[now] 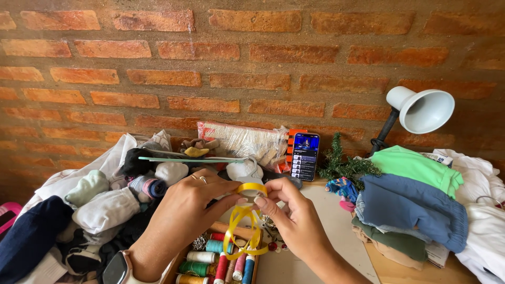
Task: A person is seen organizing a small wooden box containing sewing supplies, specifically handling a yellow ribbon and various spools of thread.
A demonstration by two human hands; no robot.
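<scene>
My left hand (181, 213) and my right hand (292, 210) meet over the table, both pinching a yellow ribbon roll (251, 188). Loops of loose yellow ribbon (239, 231) hang from the roll down toward a wooden box of thread spools (221, 260). My left hand wears a ring and a watch at the wrist. The spools in the box are green, teal, red, white and blue.
A heap of socks and clothes (100, 205) lies at the left. Folded clothes (410, 205) are stacked at the right below a white desk lamp (421, 110). A lit phone (305, 156) leans against the brick wall beside a small green garland (344, 165).
</scene>
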